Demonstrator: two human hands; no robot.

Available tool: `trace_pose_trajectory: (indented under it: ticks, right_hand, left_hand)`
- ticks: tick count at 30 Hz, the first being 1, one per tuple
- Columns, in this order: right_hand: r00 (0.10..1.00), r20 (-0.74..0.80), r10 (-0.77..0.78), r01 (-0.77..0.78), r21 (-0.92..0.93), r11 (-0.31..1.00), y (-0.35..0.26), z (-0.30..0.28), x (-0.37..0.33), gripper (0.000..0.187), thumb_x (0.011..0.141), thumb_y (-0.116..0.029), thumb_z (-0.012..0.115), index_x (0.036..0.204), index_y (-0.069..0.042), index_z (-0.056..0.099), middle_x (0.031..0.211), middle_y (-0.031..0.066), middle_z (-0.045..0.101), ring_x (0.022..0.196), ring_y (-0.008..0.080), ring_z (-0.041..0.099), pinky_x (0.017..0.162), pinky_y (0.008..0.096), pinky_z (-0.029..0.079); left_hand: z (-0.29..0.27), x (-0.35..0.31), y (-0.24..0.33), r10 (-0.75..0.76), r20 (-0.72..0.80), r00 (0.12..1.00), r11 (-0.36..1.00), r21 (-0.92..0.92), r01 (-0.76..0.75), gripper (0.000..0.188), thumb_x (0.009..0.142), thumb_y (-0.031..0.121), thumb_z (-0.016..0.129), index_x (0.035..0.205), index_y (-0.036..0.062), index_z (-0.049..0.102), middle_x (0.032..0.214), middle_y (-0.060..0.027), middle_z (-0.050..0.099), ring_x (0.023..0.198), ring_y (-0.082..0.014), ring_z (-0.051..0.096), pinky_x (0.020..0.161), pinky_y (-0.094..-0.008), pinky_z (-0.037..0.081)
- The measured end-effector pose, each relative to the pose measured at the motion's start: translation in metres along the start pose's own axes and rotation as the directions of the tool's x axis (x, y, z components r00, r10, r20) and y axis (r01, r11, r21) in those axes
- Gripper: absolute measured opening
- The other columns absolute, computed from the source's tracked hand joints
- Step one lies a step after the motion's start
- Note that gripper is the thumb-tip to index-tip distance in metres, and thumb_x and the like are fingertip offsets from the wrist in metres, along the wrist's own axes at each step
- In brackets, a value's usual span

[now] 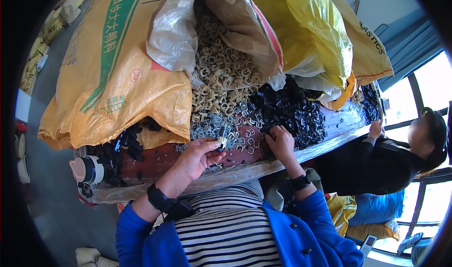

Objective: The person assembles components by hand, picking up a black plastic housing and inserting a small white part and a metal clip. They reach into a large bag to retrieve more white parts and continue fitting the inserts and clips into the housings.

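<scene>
Between the thumb and fingers of my left hand (pixel 197 157) is a small black-and-cream plastic part (pixel 221 141), held just above the reddish tabletop (pixel 188 157). My right hand (pixel 282 143) is closed at the near edge of a heap of black plastic parts (pixel 294 111); its fingertips meet dark pieces, and what they grip cannot be made out. Several bent metal clips (pixel 249 143) lie between my hands. Behind them spreads a pile of small silvery pieces (pixel 209 129). Beyond that, cream plastic clips (pixel 226 73) spill from an open sack.
A large orange woven sack (pixel 132 69) covers the left back, with more black parts (pixel 127 144) at its mouth. Yellow sacks (pixel 310 31) stand at back right. A white-and-pink lidded bottle (pixel 87 169) sits at the left corner. Another person (pixel 372 165) works at the right.
</scene>
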State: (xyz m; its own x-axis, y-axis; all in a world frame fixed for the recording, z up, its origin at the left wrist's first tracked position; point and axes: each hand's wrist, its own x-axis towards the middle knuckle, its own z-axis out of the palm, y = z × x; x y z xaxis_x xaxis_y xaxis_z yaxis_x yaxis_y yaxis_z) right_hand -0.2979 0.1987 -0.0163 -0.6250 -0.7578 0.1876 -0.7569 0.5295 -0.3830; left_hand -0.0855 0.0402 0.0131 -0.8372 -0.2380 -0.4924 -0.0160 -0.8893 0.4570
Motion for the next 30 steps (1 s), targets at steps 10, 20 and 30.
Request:
trace_pose_trajectory:
  ticks: [10, 20, 30]
  right_hand:
    - [0.96, 0.277, -0.034, -0.198, 0.763, 0.616, -0.019, 0.0, -0.002, 0.011, 0.073, -0.011, 0.06, 0.069, -0.003, 0.054, 0.062, 0.0027, 0.053, 0.053, 0.0106, 0.047, 0.049, 0.0216, 0.037]
    - [0.725, 0.564, -0.396, -0.553, 0.819, 0.155, -0.087, -0.01, 0.0, 0.011, 0.078, -0.013, 0.056, 0.078, -0.002, 0.057, 0.071, -0.0001, 0.057, 0.066, 0.0074, 0.054, 0.062, 0.0204, 0.045]
    - [0.575, 0.717, -0.395, -0.656, 0.692, 0.302, -0.092, -0.005, 0.008, 0.016, 0.078, -0.016, 0.056, 0.084, -0.001, 0.059, 0.071, 0.0013, 0.058, 0.065, 0.0077, 0.055, 0.061, 0.0201, 0.046]
  left_hand:
    - [-0.003, 0.001, 0.001, 0.006, -0.009, 1.0, 1.0, -0.001, -0.006, 0.016, 0.073, 0.009, 0.059, 0.086, 0.0017, 0.055, 0.077, -0.0075, 0.059, 0.068, -0.0159, 0.059, 0.058, -0.0227, 0.051]
    - [0.009, -0.001, 0.0, 0.14, 0.034, 0.99, 0.968, 0.204, -0.144, 0.024, 0.074, 0.01, 0.059, 0.095, -0.0005, 0.052, 0.084, -0.0065, 0.057, 0.074, -0.0136, 0.057, 0.066, -0.0222, 0.048]
    - [0.002, 0.002, -0.002, 0.342, 0.176, 0.923, 0.722, 0.579, -0.378, 0.03, 0.074, 0.01, 0.06, 0.099, -0.0045, 0.052, 0.085, -0.0044, 0.057, 0.073, -0.0073, 0.054, 0.065, -0.0191, 0.044]
